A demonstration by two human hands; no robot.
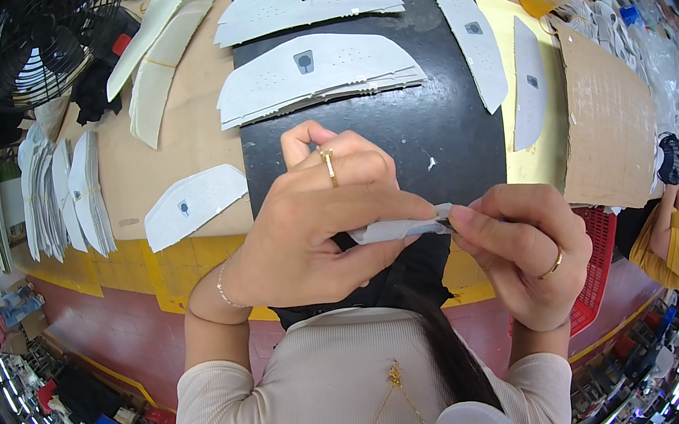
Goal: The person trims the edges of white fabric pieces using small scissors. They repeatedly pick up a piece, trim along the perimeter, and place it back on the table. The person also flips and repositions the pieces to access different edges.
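Note:
Close in front of my chest, my left hand (319, 219) is closed, its thumb and index finger pinching a small whitish folded strip (393, 230) with a dark part along its edge. The fingertips of my right hand (530, 244) press together on the strip's right end; what exactly they grip there is partly hidden. Beyond my hands, a stack of white curved panels (388, 58) with a grey patch and small holes lies on a black mat (382, 143). A second stack of similar panels (256, 12) sits behind it. One loose white panel (210, 196) rests left of the mat.
Right of the stacks lie two more curved panels (467, 44), a cardboard sheet (612, 115), and a bottle of amber liquid (536, 0). A red basket (597, 269) stands below the table's right side. Panel bundles (87, 196) and a black fan (42, 36) occupy the left.

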